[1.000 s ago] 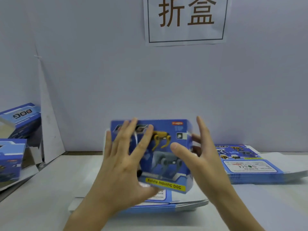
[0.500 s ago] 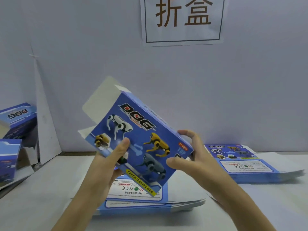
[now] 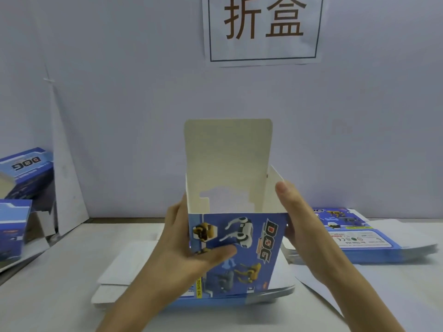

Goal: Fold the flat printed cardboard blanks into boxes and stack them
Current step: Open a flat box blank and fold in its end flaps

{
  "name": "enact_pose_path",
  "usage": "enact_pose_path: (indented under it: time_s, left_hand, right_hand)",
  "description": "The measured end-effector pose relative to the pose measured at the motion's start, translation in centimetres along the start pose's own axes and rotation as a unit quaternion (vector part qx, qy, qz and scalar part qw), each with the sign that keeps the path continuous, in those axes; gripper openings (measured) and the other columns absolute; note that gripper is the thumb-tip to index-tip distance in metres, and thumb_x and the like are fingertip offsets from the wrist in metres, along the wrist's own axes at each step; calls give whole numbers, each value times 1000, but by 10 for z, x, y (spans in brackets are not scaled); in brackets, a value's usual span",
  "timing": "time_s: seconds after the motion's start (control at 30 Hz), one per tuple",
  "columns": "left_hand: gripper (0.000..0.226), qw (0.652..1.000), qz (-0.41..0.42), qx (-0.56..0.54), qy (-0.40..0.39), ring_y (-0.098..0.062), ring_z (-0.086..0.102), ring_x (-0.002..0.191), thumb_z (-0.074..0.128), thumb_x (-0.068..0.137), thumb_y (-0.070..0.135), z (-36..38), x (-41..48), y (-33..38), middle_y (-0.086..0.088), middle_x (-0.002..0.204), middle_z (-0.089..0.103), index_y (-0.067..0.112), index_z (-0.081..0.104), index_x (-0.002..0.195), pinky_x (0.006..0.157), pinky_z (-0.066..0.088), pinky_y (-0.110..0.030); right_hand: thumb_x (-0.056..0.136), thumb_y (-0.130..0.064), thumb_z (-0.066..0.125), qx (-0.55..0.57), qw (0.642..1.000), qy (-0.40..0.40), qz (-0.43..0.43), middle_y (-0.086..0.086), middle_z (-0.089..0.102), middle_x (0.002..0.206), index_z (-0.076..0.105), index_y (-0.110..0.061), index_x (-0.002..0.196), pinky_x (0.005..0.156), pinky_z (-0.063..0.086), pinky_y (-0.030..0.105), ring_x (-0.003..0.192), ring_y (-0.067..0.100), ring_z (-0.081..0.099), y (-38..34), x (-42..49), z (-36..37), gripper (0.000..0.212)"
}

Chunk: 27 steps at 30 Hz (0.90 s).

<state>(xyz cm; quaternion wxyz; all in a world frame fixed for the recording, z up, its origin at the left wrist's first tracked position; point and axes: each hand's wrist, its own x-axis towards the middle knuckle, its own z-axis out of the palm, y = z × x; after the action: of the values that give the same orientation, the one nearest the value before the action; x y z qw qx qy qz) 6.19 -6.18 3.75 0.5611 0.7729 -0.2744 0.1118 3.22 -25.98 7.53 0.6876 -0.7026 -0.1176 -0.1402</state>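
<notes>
Whereas half a second ago the box [image 3: 254,238] was tipped with its open end toward the upper left of the frame, it now stands upright at centre, open end up, held over the bench [image 3: 60,283]. The left hand [image 3: 189,250] has its grip clamped on the box, thumb across the printed front and fingers behind the left wall. The right hand [image 3: 304,233] holds the right wall, thumb lying up along the side flap [image 3: 273,180]; its fingers go behind the box, mostly out of sight. The lid flap [image 3: 227,154] rises straight from the back wall, its plain white inside facing the camera.

I judge from this turn that the lower end is done and the top is the step in hand: side flaps in, lid down and tucked.

Just beneath lies a pile of flat blanks [image 3: 134,267], white side up. Further back at right, a second pile of blanks [image 3: 359,236] shows its print. At far left, finished boxes [image 3: 26,168] sit stacked, where this one would go. On the wall behind hangs a paper sign [image 3: 263,27].
</notes>
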Motion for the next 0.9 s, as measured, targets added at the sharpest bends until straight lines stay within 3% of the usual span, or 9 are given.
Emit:
enact_pose_path:
  time_s: [0.07, 0.13, 0.23, 0.33, 0.47, 0.63, 0.7, 0.8, 0.9]
  left_hand:
    - [71, 999, -30, -34, 0, 5, 60, 103, 76, 44, 74, 0, 0, 1, 24, 113, 58, 69, 45, 108, 77, 53, -18]
    - [82, 996, -42, -80, 12, -3, 64, 102, 79, 43, 74, -1, 2, -1, 20, 110, 65, 56, 50, 118, 73, 56, -20]
    - [80, 994, -40, -98, 21, -9, 66, 101, 83, 52, 49, 1, 3, -3, 12, 108, 69, 40, 51, 125, 71, 56, -19]
    - [87, 995, -60, -82, 16, -11, 64, 105, 85, 47, 43, 2, 6, -7, 12, 111, 66, 42, 47, 126, 80, 58, -29]
    - [96, 994, -82, -68, 2, -14, 60, 109, 90, 45, 43, 1, 8, -10, 7, 114, 62, 41, 41, 128, 90, 55, -40]
    - [95, 994, -79, -76, 2, -10, 63, 104, 93, 44, 46, 0, 8, -15, 7, 109, 65, 37, 43, 125, 85, 57, -34]
    - [93, 994, -78, -80, 1, -14, 64, 103, 89, 44, 42, 1, 8, -17, 7, 108, 66, 36, 43, 126, 82, 58, -31]
    - [92, 994, -73, -84, -3, -11, 64, 102, 88, 45, 42, -2, 8, -18, 11, 106, 66, 42, 43, 125, 74, 57, -21]
    - [89, 994, -64, -85, 21, -5, 64, 100, 89, 44, 47, -4, 9, -17, 11, 108, 66, 44, 45, 121, 67, 56, -19]
  right_hand:
    - [58, -77, 62, -13, 1000, 13, -3, -12, 70, 64, 57, -20, 101, 54, 45, 10, 60, -4, 65, -5, 0, 2, 71]
    - [37, -84, 62, -8, 1000, 15, 17, -2, 74, 75, 56, -12, 103, 69, 49, 14, 73, 0, 68, -6, 5, 3, 98]
    - [65, -58, 57, 33, 999, -10, 43, 29, 54, 130, 47, 3, 132, 98, 45, 42, 115, 36, 58, -8, -4, 1, 91]
    - [93, -23, 46, 79, 995, -27, 57, 31, 50, 135, 51, 5, 127, 103, 37, 43, 100, 25, 62, -5, -8, -5, 44]
    - [71, -40, 48, 216, 974, 33, 51, 11, 74, 94, 74, -16, 92, 67, 58, 35, 77, 23, 70, 18, -7, -2, 42]
    - [88, -31, 41, 291, 945, 144, 28, 6, 71, 69, 77, -23, 75, 45, 52, 23, 57, 16, 68, 43, -7, 16, 39]
    - [96, -21, 33, 277, 942, 189, 18, 3, 71, 69, 73, -24, 88, 43, 51, 22, 56, 14, 68, 44, -9, 22, 41]
    - [98, -22, 36, 188, 958, 217, -9, -5, 72, 102, 55, -34, 119, 67, 59, 30, 84, 14, 70, 39, -7, 20, 31]
    - [90, -36, 37, -88, 956, 260, -103, -18, 47, 140, 50, -32, 133, 106, 43, 38, 128, 5, 46, 32, -8, 18, 45]
